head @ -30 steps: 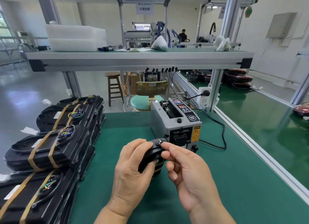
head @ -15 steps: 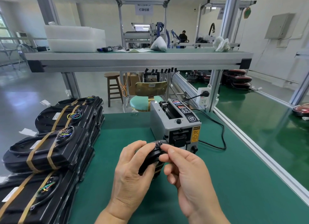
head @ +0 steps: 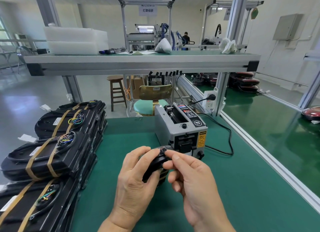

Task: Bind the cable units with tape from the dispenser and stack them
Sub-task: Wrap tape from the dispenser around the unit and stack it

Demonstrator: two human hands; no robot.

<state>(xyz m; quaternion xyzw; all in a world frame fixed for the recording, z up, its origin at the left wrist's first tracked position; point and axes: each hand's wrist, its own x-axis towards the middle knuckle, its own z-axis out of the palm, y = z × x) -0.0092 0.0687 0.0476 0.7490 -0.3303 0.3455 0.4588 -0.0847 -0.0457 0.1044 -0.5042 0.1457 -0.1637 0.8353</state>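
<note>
Left hand [head: 136,176] curls round a black cable unit [head: 154,164] held above the green mat [head: 242,197], long axis tilted up toward the tape dispenser [head: 181,128] just beyond. Right hand [head: 190,176] pinches its top end between thumb and forefinger; the dispenser's slot is nearer the right hand, finished stacks [head: 52,154] lie well left

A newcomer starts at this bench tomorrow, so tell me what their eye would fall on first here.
Centre front, the left hand grips a small black cable unit while the right hand pinches its top end. Just behind stands the grey tape dispenser on the green mat, and along the left edge lie stacks of black units bound with tan tape.
</note>
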